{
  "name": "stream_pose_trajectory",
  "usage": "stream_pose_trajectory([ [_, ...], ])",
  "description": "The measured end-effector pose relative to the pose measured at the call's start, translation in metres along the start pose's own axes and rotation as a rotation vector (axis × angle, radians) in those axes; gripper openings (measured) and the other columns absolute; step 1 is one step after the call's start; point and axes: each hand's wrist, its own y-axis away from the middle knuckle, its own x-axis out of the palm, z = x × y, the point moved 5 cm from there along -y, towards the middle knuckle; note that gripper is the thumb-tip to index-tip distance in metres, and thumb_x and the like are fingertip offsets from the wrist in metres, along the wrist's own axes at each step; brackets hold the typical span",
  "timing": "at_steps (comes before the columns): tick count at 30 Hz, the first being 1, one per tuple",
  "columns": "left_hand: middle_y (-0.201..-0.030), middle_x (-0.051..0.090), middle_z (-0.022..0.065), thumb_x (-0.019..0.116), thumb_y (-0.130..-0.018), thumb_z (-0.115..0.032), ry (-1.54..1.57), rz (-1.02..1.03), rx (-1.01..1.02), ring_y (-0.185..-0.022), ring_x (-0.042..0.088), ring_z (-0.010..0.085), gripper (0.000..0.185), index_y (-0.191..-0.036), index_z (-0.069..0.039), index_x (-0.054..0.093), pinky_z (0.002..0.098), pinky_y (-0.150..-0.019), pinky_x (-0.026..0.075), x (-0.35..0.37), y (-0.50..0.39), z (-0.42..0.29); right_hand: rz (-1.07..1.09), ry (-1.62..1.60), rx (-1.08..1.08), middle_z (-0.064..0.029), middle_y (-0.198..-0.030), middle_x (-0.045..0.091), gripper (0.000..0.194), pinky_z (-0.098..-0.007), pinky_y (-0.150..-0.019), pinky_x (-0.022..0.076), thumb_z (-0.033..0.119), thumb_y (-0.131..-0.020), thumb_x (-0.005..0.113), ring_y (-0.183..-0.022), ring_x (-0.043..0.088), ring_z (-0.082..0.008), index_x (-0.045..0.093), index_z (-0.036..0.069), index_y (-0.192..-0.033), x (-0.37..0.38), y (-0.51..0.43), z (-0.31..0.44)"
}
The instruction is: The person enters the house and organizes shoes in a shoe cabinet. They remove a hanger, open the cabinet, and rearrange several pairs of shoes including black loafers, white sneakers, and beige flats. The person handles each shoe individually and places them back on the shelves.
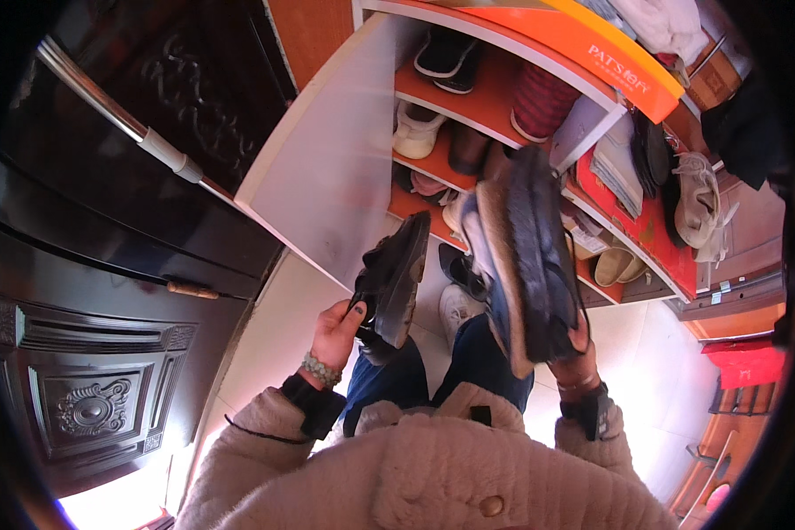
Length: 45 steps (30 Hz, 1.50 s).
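My left hand [338,331] grips black shoes [394,281] by their strap end, with the thick dark soles turned to the right. My right hand [575,361] is closed around the near end of larger dark footwear [543,265] with a tan edge along its left side. Whether that is one piece or a pair, I cannot tell. Both loads hang above the floor before an open shoe cabinet [460,109] with red-orange shelves. Several shoes stand inside, among them a white shoe [416,132] and a red-and-black checked shoe [543,99]. The footwear on my right hides part of the lower shelves.
The cabinet's white door [324,165] stands open on the left, near a dark carved door [93,397] and a metal pole [99,99]. An orange box [603,59] lies on top. Beige sneakers [695,199] rest at the right end. My white shoe [460,308] is on the pale floor.
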Motion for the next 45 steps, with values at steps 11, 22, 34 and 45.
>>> stream_pose_trajectory([
  [11,-0.081,0.058,-0.0036,0.053,-0.093,-0.018,0.043,0.008,-0.039,-0.074,0.048,0.0052,0.024,-0.099,0.004,0.062,0.0204,-0.067,0.041,-0.022,0.004,0.017,0.148,0.067,-0.142,-0.0094,-0.124,0.054,0.051,-0.0348,-0.096,0.042,0.015,-0.085,0.055,-0.109,0.055,-0.021,0.039,0.002,-0.131,0.11,-0.167,0.038],
  [22,-0.075,0.058,-0.0018,0.055,-0.092,-0.014,-0.008,0.078,-0.051,-0.071,0.048,0.0048,0.018,-0.088,0.003,0.061,0.0227,-0.063,0.042,-0.022,-0.01,0.021,0.103,-0.217,-0.119,-0.0068,-0.12,0.059,0.037,-0.0408,-0.097,0.0412,0.027,-0.09,0.049,-0.109,0.056,-0.0225,0.054,0.005,-0.12,0.121,-0.242,0.035],
  [34,-0.082,0.059,-0.0033,0.052,-0.094,-0.015,0.044,0.091,-0.105,-0.077,0.049,0.0053,0.021,-0.095,0.003,0.062,0.0218,-0.071,0.041,-0.016,-0.016,0.024,-0.041,-0.262,-0.169,-0.0086,-0.122,0.057,0.038,-0.0489,-0.095,0.0432,0.032,-0.09,0.05,-0.111,0.054,-0.0286,0.053,0.008,-0.119,0.192,-0.312,0.054],
  [45,-0.075,0.055,-0.0047,0.056,-0.091,-0.013,0.058,0.03,-0.162,-0.071,0.045,0.0037,0.017,-0.087,0.003,0.062,0.0207,-0.063,0.04,-0.014,-0.02,0.021,-0.111,1.242,-1.29,-0.025,-0.13,0.042,0.072,-0.0401,-0.094,0.0403,0.041,-0.082,0.061,-0.116,0.044,-0.0397,0.031,0.002,-0.134,0.204,-0.294,0.079],
])
